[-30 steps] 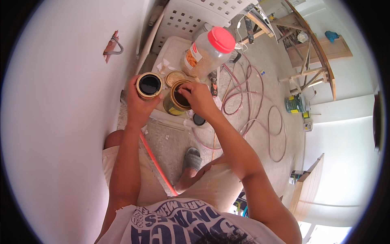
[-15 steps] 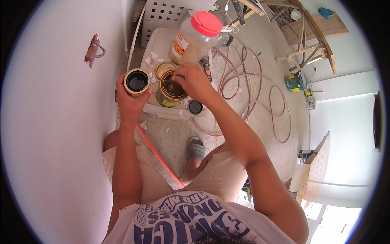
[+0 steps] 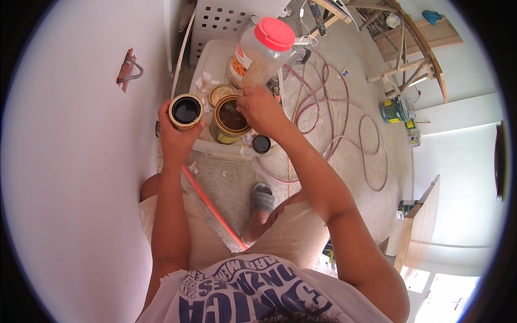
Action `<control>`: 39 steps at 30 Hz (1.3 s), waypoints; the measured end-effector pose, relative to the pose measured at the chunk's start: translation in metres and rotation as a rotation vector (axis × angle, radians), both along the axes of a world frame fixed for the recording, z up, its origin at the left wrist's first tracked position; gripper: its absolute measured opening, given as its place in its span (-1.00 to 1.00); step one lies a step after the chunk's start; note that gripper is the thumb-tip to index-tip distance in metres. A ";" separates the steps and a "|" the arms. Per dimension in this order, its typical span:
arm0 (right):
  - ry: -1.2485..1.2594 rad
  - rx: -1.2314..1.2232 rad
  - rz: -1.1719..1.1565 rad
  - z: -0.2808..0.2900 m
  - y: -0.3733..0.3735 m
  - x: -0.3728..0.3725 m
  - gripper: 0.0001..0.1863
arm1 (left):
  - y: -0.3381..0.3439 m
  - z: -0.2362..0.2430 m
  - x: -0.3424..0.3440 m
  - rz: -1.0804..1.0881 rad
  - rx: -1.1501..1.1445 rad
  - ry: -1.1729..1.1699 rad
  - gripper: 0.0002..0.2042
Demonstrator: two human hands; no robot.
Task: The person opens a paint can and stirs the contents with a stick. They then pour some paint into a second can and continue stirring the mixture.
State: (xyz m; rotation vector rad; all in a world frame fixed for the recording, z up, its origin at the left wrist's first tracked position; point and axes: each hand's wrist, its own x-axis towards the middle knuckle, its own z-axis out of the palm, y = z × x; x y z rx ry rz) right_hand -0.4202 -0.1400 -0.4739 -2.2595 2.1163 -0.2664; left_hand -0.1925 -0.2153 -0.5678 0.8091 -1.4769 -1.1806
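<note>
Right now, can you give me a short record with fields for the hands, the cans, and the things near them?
left hand: holds small open can of dark liquid
right hand: over rim of larger open can, fingers closed; what they hold cannot be told
larger open can: stands on white surface
loose can lid: lies behind larger open can
clear jar with red lid: behind right hand
black cap: beside larger open can
hoses: on floor

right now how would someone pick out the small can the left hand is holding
Start at the white wall on the left, then the white surface beside it. The small can is lifted in the left hand, with near-black liquid inside, smaller than the open brown-filled can resting alongside.
</note>
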 end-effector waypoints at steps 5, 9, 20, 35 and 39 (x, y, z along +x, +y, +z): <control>-0.279 0.058 0.031 0.009 0.002 0.000 -0.86 | -0.002 -0.002 -0.001 -0.007 0.002 -0.002 -0.20; -0.324 -0.078 -0.035 0.009 -0.003 0.003 -0.85 | -0.001 -0.001 -0.001 -0.021 -0.001 -0.026 -0.20; -0.355 -0.043 -0.074 0.003 -0.004 0.004 -0.84 | -0.002 -0.004 -0.001 -0.047 -0.011 -0.016 -0.21; -0.116 -0.025 -0.073 -0.002 0.000 0.000 -0.83 | -0.005 -0.011 -0.001 -0.016 0.063 -0.169 -0.29; -0.272 0.018 -0.004 -0.007 -0.002 -0.006 -0.84 | -0.001 -0.007 -0.005 -0.085 0.128 -0.216 -0.29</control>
